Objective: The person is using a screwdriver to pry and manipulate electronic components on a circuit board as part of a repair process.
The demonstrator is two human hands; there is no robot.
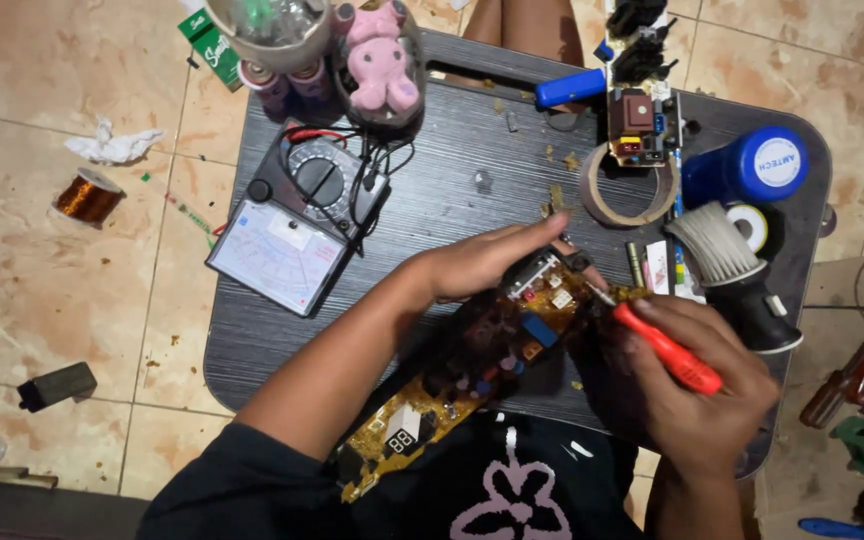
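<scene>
On the dark lap table [452, 180], left hand [482, 262] grips circuit board [482, 360]; right hand [697, 395] clenches red screwdriver [667, 350]; tip could slip, gouging components.

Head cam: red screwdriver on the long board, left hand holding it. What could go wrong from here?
1. The circuit board overhangs the table edge, steadied only by the left hand; it could tip or flex.
2. The screwdriver tip, held by the right hand, sits near the left fingertips; a slip might jab them or gouge parts.
3. The brush crowds the right hand and may get knocked.
</scene>
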